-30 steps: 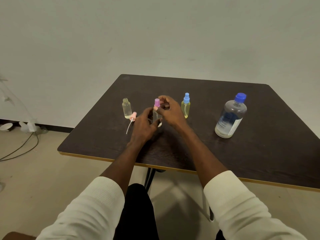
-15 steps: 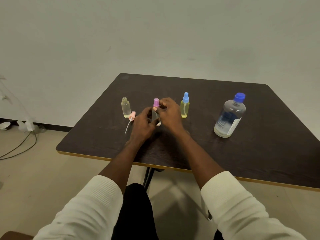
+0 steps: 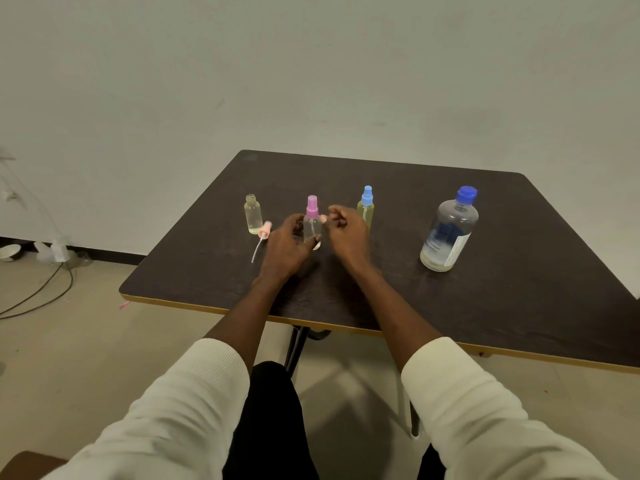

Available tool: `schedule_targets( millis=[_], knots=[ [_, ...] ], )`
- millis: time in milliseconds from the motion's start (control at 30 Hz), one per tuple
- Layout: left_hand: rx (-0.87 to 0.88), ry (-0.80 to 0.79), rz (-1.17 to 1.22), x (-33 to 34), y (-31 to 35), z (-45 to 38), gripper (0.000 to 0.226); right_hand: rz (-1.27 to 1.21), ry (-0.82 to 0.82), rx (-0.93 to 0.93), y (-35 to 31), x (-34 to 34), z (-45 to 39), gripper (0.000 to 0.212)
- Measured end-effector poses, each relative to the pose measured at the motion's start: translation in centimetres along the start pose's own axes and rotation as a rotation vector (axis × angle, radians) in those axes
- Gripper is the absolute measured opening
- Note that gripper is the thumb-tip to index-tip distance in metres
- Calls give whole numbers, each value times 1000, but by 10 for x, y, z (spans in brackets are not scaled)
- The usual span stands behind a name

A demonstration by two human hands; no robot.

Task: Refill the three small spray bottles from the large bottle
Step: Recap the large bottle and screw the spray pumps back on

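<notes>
On table (image 3: 519, 306): three small spray bottles (image 3: 312, 225), one large bottle (image 3: 449, 230), one loose pump (image 3: 265, 231).

Dim, even indoor light, soft shadows under the table (image 3: 519, 306), wide-angle bending at edges.

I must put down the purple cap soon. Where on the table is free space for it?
Free: the near strip of the table before the large bottle, and the far part behind the bottles. Crowded: around the purple-capped bottle, between the open bottle, pink sprayer and blue-capped bottle.
</notes>
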State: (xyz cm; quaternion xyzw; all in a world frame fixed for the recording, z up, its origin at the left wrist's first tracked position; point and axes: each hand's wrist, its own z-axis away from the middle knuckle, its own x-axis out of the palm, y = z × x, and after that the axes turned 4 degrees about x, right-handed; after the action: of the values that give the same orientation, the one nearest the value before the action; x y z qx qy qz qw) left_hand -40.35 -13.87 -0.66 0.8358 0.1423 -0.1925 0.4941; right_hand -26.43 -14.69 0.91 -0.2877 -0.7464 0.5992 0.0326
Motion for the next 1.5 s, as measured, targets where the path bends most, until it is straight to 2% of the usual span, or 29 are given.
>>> schedule_targets(
  millis=[100,300,567,900,1033,1200,1267,1367,1500],
  knots=[
    [-26,-16,-4,2,-1,0,47,109,-6,42,16,-15,2,18],
    [-79,-25,7,5,-1,-7,48,228,-89,77,28,-26,0,19],
    [-110,10,26,32,7,-37,34,190,-79,74,36,-27,-1,16],
    [-68,13,35,51,7,-39,39,180,-74,76,39,-26,-3,17],
    [-66,162,56,42,9,-28,44,185,-84,66,38,-28,-1,17],
    [73,461,70,-8,1,-5,13,181,-122,8,26,-18,10,13],
    [44,578,80,-37,-9,-5,8,141,-177,2,15,-2,15,8],
    [-111,595,134,-70,-30,-11,23,120,-251,22,-5,33,19,8],
    [-293,392,185,-85,-64,-18,56,150,-256,98,-19,76,15,15]
  ],
)
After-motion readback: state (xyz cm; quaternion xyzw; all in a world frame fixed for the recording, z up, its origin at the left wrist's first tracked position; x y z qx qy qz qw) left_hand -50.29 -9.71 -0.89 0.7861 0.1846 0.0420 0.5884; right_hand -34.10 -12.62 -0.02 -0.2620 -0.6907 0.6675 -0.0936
